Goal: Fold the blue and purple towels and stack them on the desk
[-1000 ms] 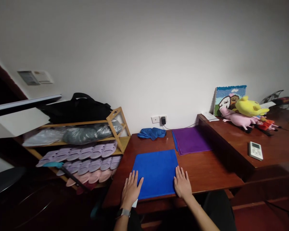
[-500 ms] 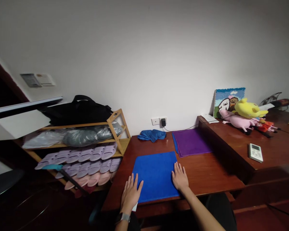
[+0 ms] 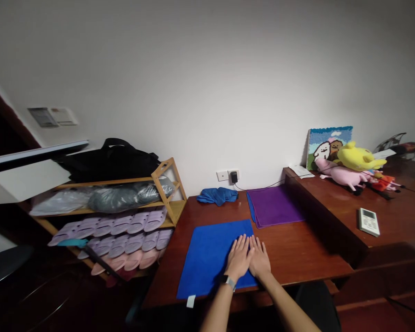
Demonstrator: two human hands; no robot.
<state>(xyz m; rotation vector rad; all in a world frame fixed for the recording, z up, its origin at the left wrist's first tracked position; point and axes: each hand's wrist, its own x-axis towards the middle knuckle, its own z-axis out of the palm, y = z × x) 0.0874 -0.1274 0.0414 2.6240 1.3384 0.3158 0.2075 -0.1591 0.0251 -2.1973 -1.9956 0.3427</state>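
A blue cloth (image 3: 207, 256) lies flat on the wooden table (image 3: 293, 253), with a small white tag (image 3: 191, 301) at its front left corner. My left hand (image 3: 239, 257) rests palm down on the right part of the cloth, fingers stretched out. Beside it, touching or almost touching, my right hand (image 3: 260, 258) lies flat over the cloth's right edge. Neither hand grips anything. Behind, a purple cloth (image 3: 276, 206) lies spread over a blue layer, and a crumpled blue cloth (image 3: 217, 196) sits near the wall.
Slippers (image 3: 134, 223) fill a wooden rack (image 3: 176, 210) on the left, with a black bag (image 3: 113, 161) on top. On the higher desk at right are plush toys (image 3: 357, 157), a picture (image 3: 330, 147) and a white remote (image 3: 369, 222). A black plug (image 3: 234, 177) sits in the wall socket.
My left hand has moved from the cloth's left edge across to its right side, next to my right hand. The cloth's front left corner and tag now show. My right hand has shifted slightly.
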